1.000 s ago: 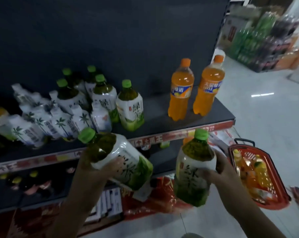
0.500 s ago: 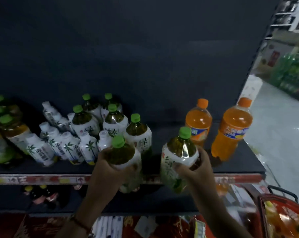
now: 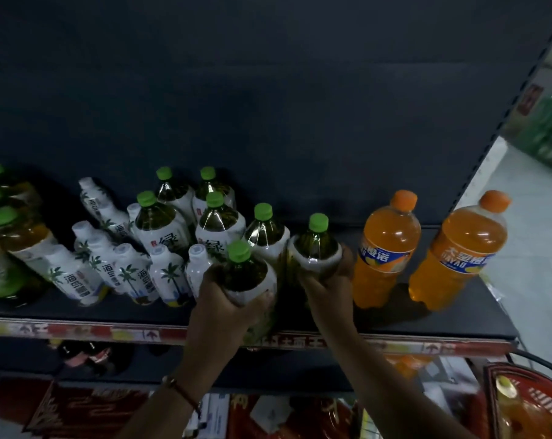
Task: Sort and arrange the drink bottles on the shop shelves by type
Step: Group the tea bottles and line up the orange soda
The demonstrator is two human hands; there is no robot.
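Left hand (image 3: 233,299) grips one green tea (image 3: 247,274), right hand (image 3: 328,280) another (image 3: 314,248); both stand at the shelf (image 3: 426,324) front beside matching bottles (image 3: 217,223), likely grouping by type.

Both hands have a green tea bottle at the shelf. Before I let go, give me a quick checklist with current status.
1. Left hand grips its green tea bottle: ok.
2. Right hand grips the other tea bottle: ok.
3. Both bottles upright, caps up: ok.
4. Placed beside the standing tea bottles, not among the orange soda bottles: ok.
5. Bottle bases resting flat on the shelf: cannot tell, hands hide them.
6. Left bottle well back from the shelf's front edge: not ok, it sits close to the edge.
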